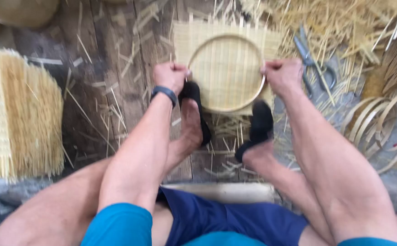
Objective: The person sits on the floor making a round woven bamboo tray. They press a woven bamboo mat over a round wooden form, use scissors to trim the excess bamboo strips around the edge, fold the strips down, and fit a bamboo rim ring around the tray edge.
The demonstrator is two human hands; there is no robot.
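Blue shorts (235,223) and bare knees fill the near edge, with two feet in black sandals (257,130) planted on the plank floor (112,59). Beyond them lies a square woven bamboo mat (226,68), flat on the floor, its strips running away from the camera. A round bamboo hoop (227,109) sits on it, lying level, its opening facing up, and nothing rests inside the ring but the weave itself. The left hand (170,76), fingers curled shut, grips the hoop's left rim; the right hand (282,75) is clenched on the right rim. The sandal toes seem to press the near edge, though blur makes that uncertain. Scissors (314,64) lie just right among loose straw (335,23). Spare hoops (380,127) lie stacked further right.
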